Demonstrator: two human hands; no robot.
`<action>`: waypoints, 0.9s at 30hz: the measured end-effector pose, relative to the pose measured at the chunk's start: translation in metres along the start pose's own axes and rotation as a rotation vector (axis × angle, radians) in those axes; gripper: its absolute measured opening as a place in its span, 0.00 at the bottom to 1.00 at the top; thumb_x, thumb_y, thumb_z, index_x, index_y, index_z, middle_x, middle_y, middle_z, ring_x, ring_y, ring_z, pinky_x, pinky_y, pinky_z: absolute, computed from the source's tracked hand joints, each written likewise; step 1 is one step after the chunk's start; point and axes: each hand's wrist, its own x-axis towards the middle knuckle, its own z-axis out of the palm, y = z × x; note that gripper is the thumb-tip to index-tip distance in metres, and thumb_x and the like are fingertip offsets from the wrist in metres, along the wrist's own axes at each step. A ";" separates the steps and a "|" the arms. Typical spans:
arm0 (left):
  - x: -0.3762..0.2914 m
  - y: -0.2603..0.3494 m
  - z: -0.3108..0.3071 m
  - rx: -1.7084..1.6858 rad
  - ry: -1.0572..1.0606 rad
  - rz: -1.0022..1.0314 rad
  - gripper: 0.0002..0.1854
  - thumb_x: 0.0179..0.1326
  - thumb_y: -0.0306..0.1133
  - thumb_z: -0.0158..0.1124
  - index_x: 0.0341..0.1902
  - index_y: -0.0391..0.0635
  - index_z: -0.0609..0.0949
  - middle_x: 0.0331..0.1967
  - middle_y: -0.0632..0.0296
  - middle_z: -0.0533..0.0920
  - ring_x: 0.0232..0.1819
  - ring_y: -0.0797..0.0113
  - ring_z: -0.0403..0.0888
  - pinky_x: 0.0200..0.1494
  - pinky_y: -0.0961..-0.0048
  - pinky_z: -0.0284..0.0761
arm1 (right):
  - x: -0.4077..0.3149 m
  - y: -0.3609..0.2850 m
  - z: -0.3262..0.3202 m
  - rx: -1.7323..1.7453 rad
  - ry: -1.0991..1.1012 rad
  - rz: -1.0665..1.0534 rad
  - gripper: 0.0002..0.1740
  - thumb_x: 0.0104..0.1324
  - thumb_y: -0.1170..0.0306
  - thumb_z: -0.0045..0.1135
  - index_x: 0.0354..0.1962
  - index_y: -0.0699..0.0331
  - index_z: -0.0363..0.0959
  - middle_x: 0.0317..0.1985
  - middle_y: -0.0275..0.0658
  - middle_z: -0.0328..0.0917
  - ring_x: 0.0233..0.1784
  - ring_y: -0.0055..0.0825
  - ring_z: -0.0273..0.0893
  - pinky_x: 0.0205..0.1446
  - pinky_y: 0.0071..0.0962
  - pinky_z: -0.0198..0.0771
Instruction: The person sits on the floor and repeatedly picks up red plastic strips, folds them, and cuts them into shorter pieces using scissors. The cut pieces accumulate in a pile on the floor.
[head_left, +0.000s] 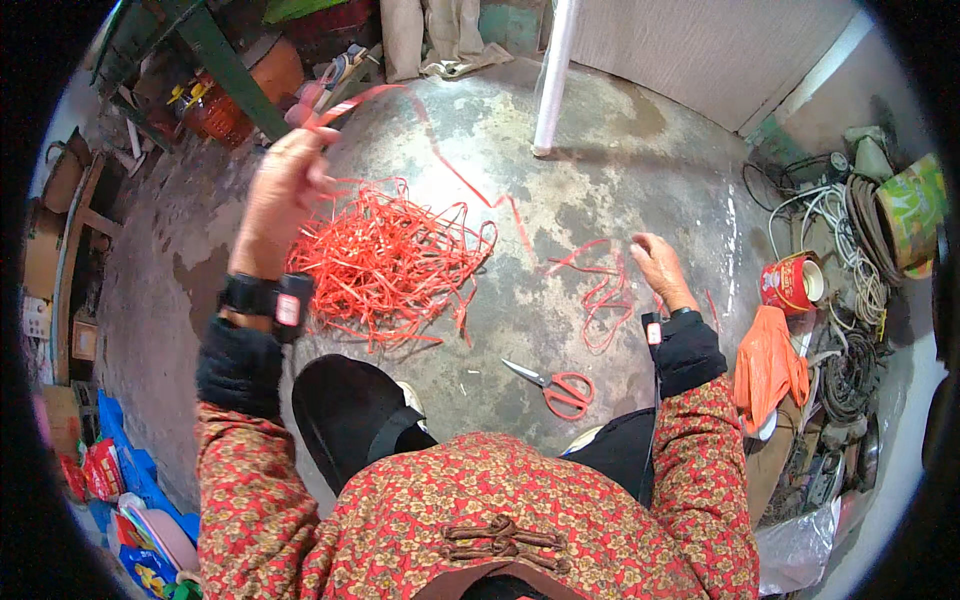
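Note:
Raised at the upper left, my left hand (289, 176) pinches a red plastic strap (442, 154), which arcs across and hangs down towards the floor. Below and beside that hand lies a tangled heap of red strapping (382, 262) on the concrete floor. My right hand (660, 266) is low at the right, fingers loosely extended; whether a strand lies under its palm I cannot tell. Just left of it are a few loose loops of strap (611, 300). Scissors with red handles (568, 395) lie on the floor between my feet, blades slightly apart, pointing up-left.
A white wrapped roll (553, 90) stands upright near a pale panel (705, 52). Along the right wall are a red tin (791, 285), an orange plastic bag (769, 367), coiled cables (844, 225) and a green bucket (911, 217). A green metal frame (225, 64) is at the upper left.

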 end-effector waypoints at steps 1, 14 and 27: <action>-0.004 -0.001 0.026 0.030 -0.091 0.032 0.14 0.62 0.40 0.51 0.41 0.40 0.76 0.14 0.73 0.67 0.13 0.85 0.58 0.16 0.87 0.54 | 0.000 -0.014 0.002 0.017 0.020 -0.008 0.17 0.57 0.63 0.51 0.39 0.66 0.73 0.37 0.46 0.75 0.42 0.37 0.74 0.44 0.30 0.68; -0.046 -0.060 0.150 0.005 -0.479 -0.368 0.13 0.65 0.39 0.46 0.42 0.45 0.75 0.15 0.71 0.72 0.15 0.84 0.66 0.17 0.87 0.60 | -0.025 -0.184 0.010 0.759 -0.295 -0.279 0.16 0.65 0.65 0.47 0.45 0.67 0.70 0.39 0.35 0.75 0.42 0.19 0.71 0.48 0.20 0.66; -0.062 -0.097 0.166 0.011 -0.656 -0.311 0.12 0.64 0.36 0.48 0.36 0.39 0.75 0.26 0.67 0.77 0.27 0.78 0.73 0.33 0.80 0.71 | -0.035 -0.188 0.038 0.989 -0.125 0.016 0.13 0.67 0.67 0.42 0.38 0.68 0.71 0.29 0.32 0.74 0.33 0.16 0.71 0.38 0.18 0.69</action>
